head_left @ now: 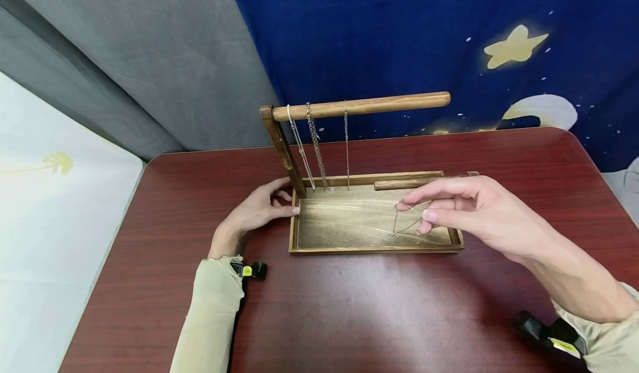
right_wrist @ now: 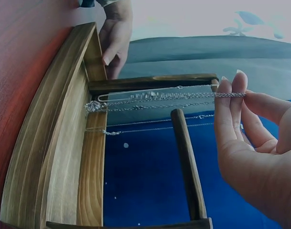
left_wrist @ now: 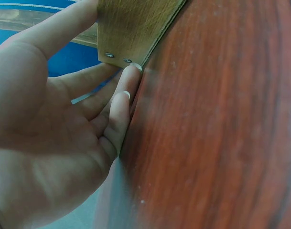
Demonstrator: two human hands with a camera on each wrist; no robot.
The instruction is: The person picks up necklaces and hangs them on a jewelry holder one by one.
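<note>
A wooden necklace stand has a tray base with a low rim. On its tall bar hang several silver necklaces, their lower ends reaching down toward the tray. My left hand holds the stand's left end, thumb at the rim and the other fingers farther back; the left wrist view shows fingertips against the screwed end board. Above the tray's right half, my right hand pinches a thin chain necklace, which droops in a loop from the fingers.
A shorter wooden rod juts leftward from the stand's right side, close behind the right hand. The dark red table carries the stand. Behind it hang a grey curtain and a blue cloth with stars.
</note>
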